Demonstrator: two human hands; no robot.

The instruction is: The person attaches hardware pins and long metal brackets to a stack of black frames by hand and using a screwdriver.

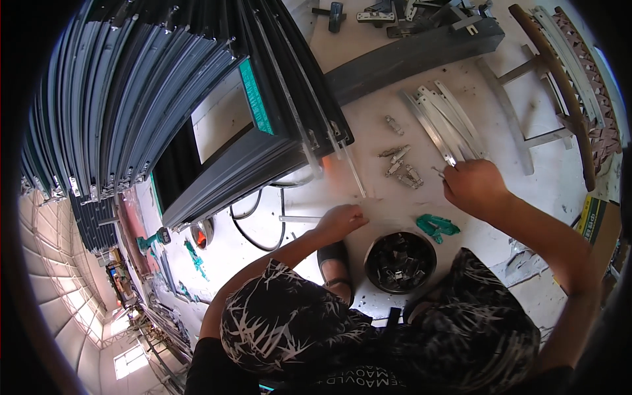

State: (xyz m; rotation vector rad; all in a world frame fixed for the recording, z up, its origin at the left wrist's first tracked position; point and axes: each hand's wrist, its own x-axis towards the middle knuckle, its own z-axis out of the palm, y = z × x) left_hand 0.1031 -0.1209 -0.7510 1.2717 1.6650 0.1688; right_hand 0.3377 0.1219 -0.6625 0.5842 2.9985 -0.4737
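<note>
My right hand [477, 189] is closed at the near ends of several long silvery metal strips [444, 122] lying on the white floor. A small metal piece [438, 172] pokes out from its fingertips. My left hand [343, 222] has its fingers curled together, just below the corner of a black frame [250, 161]; whatever it may hold is hidden. Between the hands and closer to me stands a round bowl [369, 273] of small dark metal parts. Green gloves [437, 227] lie beside the bowl. Several small metal fittings [403, 168] rest beyond it.
Many dark frames [125, 99] stand stacked at the left. A long dark grey beam [415, 59] crosses the far side, with tools and brackets behind. A thin metal bar [299, 219] lies by my left wrist. A green power drill [153, 239] is farther left, a carton [602, 227] at right.
</note>
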